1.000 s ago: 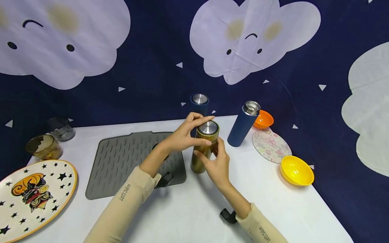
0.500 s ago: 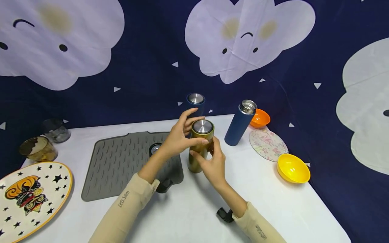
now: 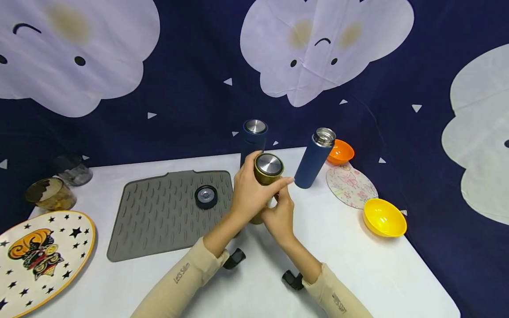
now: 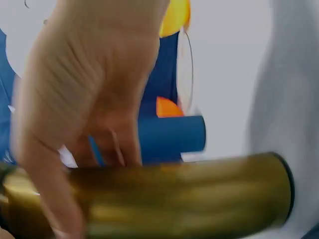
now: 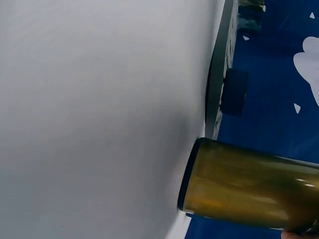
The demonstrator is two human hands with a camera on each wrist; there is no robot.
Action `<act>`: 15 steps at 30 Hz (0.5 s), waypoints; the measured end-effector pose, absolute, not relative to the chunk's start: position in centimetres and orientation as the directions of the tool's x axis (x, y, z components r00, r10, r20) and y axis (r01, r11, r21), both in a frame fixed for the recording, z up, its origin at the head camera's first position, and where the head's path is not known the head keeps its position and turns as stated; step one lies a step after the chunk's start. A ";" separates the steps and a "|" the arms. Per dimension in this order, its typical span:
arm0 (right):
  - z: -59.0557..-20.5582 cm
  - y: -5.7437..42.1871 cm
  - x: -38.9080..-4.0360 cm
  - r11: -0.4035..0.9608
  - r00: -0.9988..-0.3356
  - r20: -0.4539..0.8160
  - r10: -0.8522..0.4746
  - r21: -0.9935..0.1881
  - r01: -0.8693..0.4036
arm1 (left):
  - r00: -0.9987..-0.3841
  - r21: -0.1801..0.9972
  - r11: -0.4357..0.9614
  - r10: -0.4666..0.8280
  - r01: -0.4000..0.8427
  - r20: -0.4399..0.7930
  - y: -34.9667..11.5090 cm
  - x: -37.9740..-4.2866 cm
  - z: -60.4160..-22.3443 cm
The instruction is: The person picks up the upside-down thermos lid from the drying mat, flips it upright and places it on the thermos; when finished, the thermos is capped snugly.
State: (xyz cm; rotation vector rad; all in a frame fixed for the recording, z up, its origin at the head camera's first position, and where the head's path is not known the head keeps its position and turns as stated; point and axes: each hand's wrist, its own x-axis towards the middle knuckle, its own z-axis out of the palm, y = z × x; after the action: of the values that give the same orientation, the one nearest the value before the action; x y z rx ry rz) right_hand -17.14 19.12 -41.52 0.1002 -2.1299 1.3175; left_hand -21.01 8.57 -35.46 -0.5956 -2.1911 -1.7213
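A gold thermos flask (image 3: 265,179) with a steel-topped lid (image 3: 269,164) stands upright before me, its bottom at the table. My left hand (image 3: 251,194) wraps its upper part, thumb stretched across the front just under the lid and fingers behind. Lower down, my right hand (image 3: 281,216) grips the flask's body from the right. The left wrist view shows that right hand (image 4: 89,99) with thumb and fingers on opposite sides of the gold body (image 4: 199,194). In the right wrist view the flask's base (image 5: 219,179) shows, with a fingertip at the bottom edge.
A black stopper (image 3: 206,197) lies on the grey drying mat (image 3: 159,221). A lidded blue flask (image 3: 254,139) stands behind, an uncapped blue flask (image 3: 312,159) to the right. Bowls, orange (image 3: 340,152) and yellow (image 3: 384,217), flank a round mat (image 3: 351,186). Left: plate (image 3: 51,260), cups (image 3: 49,194).
My left hand has turned about the flask's top, its thumb swinging right across the front and its wrist moving right. The stopper on the mat has come into full view. My right hand keeps its grip.
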 end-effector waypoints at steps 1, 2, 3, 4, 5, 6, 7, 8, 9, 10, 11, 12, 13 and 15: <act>-41.5 19.1 -17.2 0.499 -0.803 0.543 0.246 -0.781 -0.375 | -0.872 0.841 0.233 0.122 0.489 0.474 8.8 -21.3 -35.6; -41.5 19.1 -17.3 0.491 -0.807 0.539 0.242 -0.785 -0.377 | -0.868 0.835 0.236 0.119 0.497 0.482 8.8 -21.6 -35.8; -41.5 19.0 -17.3 0.493 -0.810 0.536 0.238 -0.785 -0.375 | -0.858 0.828 0.225 0.128 0.513 0.497 8.6 -22.0 -36.1; -41.5 19.0 -17.4 0.494 -0.811 0.536 0.234 -0.784 -0.376 | -0.845 0.814 0.224 0.144 0.536 0.516 8.2 -22.4 -36.5; -41.4 19.0 -17.4 0.490 -0.813 0.535 0.231 -0.786 -0.377 | -0.828 0.797 0.226 0.176 0.560 0.532 7.6 -22.7 -36.8; -41.4 19.0 -17.4 0.483 -0.815 0.532 0.229 -0.789 -0.379 | -0.806 0.776 0.222 0.217 0.590 0.551 6.9 -23.0 -37.0; -41.4 19.0 -17.4 0.476 -0.817 0.530 0.226 -0.792 -0.382 | -0.785 0.759 0.216 0.264 0.614 0.560 6.2 -23.3 -37.1; -41.3 19.0 -17.4 0.471 -0.818 0.530 0.224 -0.794 -0.385 | -0.771 0.753 0.203 0.311 0.626 0.556 5.4 -23.6 -37.2; -41.3 19.0 -17.5 0.466 -0.821 0.526 0.220 -0.797 -0.386 | -0.761 0.757 0.184 0.351 0.627 0.545 4.7 -23.9 -37.3; -41.3 19.0 -17.5 0.457 -0.826 0.521 0.217 -0.801 -0.386 | -0.759 0.767 0.169 0.379 0.619 0.529 3.9 -24.2 -37.3; -41.3 19.0 -17.5 0.452 -0.828 0.519 0.212 -0.803 -0.387 | -0.763 0.789 0.135 0.394 0.600 0.513 3.4 -24.3 -37.1; -41.3 19.0 -17.5 0.451 -0.831 0.516 0.209 -0.805 -0.386 | -0.770 0.811 0.095 0.393 0.577 0.502 3.1 -24.4 -37.0; -41.3 19.1 -17.5 0.454 -0.832 0.514 0.208 -0.804 -0.384 | -0.782 0.832 0.063 0.386 0.552 0.489 3.0 -24.3 -36.9; -41.3 19.1 -17.5 0.462 -0.826 0.522 0.210 -0.798 -0.387 | -0.806 0.847 0.059 0.349 0.528 0.478 3.7 -23.8 -36.5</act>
State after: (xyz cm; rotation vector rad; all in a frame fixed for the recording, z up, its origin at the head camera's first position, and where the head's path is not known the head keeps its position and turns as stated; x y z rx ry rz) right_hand -17.53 19.14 -41.35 0.1471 -2.1473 1.3758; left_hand -23.81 3.66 -36.55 -0.9103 -2.1750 -1.8483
